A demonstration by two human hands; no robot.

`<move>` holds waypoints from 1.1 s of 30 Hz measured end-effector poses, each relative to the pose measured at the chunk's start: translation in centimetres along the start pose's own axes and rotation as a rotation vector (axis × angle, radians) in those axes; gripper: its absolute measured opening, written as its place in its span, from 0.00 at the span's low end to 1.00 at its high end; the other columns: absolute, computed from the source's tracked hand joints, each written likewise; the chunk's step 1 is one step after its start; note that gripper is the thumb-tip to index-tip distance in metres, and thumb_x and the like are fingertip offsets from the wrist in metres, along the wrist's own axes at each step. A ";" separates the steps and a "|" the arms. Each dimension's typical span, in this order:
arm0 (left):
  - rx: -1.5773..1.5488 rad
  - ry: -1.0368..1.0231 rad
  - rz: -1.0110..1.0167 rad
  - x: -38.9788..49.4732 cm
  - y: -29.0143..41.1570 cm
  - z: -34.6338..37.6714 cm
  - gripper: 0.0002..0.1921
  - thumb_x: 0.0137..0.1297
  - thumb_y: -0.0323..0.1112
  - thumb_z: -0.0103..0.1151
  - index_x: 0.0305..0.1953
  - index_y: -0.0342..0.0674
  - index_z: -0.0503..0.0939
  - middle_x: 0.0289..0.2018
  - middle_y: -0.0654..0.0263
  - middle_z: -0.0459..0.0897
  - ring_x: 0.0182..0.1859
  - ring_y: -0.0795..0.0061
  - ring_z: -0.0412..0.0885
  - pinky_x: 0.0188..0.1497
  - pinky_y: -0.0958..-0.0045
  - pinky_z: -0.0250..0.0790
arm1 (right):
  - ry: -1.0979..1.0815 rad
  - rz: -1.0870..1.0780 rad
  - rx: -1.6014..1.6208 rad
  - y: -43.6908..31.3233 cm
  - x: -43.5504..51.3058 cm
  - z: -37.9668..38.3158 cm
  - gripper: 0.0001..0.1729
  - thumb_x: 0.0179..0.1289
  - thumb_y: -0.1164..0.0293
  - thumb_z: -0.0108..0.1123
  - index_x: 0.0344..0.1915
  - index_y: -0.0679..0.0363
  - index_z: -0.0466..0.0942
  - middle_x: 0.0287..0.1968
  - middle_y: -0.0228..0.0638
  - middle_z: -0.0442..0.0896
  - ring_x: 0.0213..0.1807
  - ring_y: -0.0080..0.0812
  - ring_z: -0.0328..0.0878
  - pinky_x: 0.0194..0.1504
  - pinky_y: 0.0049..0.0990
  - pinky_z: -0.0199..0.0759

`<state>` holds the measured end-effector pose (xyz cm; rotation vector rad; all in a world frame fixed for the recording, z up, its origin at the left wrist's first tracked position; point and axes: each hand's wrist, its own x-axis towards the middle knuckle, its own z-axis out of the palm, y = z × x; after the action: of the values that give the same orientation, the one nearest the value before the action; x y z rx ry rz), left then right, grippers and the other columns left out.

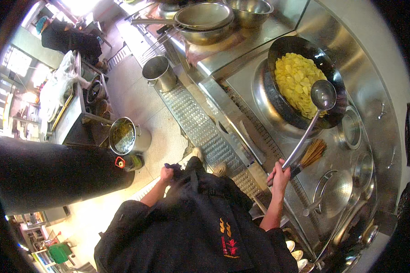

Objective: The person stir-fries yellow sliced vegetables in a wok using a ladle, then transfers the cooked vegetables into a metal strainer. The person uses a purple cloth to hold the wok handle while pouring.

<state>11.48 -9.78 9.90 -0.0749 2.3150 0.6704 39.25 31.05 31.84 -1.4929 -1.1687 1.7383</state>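
My right hand (280,176) is closed on the handle of a metal ladle (323,95), whose bowl lies over the lower right of a heap of yellow sliced food (299,80), perhaps potato. The slices fill the middle of a black wok (333,73) that sits tilted on the steel range. Just beside my right hand is a bamboo wok brush (312,153); whether the hand touches it, I cannot tell. My left hand (167,173) is closed on a dark bluish cloth (173,166) near the front of my black clothing.
Metal pans (205,17) and a bowl (251,8) stand at the top. A perforated strainer (338,192) lies at the right. On the floor side are a steel pot (160,73), a pot with liquid (123,136) and a dark bottle (134,162). A person (68,37) bends at the upper left.
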 end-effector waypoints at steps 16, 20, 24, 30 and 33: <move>0.017 -0.090 -0.028 5.3 6.1 1.3 0.15 0.56 0.38 0.53 0.35 0.30 0.82 0.32 0.48 0.84 0.37 0.57 0.84 0.39 0.62 0.74 | 0.137 0.042 -0.056 -1.5 -1.1 2.2 0.18 0.65 0.69 0.53 0.53 0.62 0.64 0.21 0.28 0.66 0.12 0.21 0.61 0.11 0.23 0.56; -0.284 -0.192 0.077 6.9 11.5 0.3 0.13 0.57 0.33 0.51 0.38 0.34 0.84 0.31 0.56 0.86 0.34 0.66 0.84 0.34 0.67 0.74 | 0.203 0.093 -0.096 -2.1 -1.4 4.1 0.16 0.66 0.71 0.52 0.52 0.61 0.64 0.21 0.28 0.66 0.12 0.21 0.61 0.11 0.23 0.56; -0.417 -0.319 -0.004 8.8 14.5 -0.9 0.14 0.62 0.28 0.46 0.40 0.40 0.85 0.30 0.61 0.86 0.25 0.72 0.82 0.24 0.72 0.71 | 0.222 0.053 -0.130 -2.3 -1.3 5.5 0.15 0.66 0.70 0.52 0.51 0.61 0.65 0.21 0.28 0.66 0.12 0.21 0.62 0.10 0.23 0.58; -0.170 -0.270 -0.035 14.1 12.3 0.4 0.11 0.61 0.36 0.51 0.37 0.36 0.81 0.31 0.55 0.85 0.30 0.64 0.85 0.33 0.63 0.76 | 0.291 0.063 -0.159 -2.4 -1.6 6.1 0.17 0.66 0.68 0.54 0.51 0.63 0.66 0.20 0.28 0.68 0.10 0.21 0.62 0.10 0.23 0.57; -0.387 -0.384 -0.169 16.0 12.0 1.1 0.12 0.64 0.25 0.44 0.40 0.33 0.80 0.31 0.57 0.85 0.27 0.63 0.85 0.26 0.66 0.79 | 0.311 0.042 -0.194 -2.1 -1.3 6.3 0.19 0.65 0.67 0.55 0.53 0.64 0.65 0.20 0.28 0.68 0.10 0.21 0.64 0.09 0.23 0.56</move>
<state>-2.57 3.25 4.01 -0.2910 1.7697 0.9462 33.20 29.31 34.33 -1.8379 -1.1719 1.3840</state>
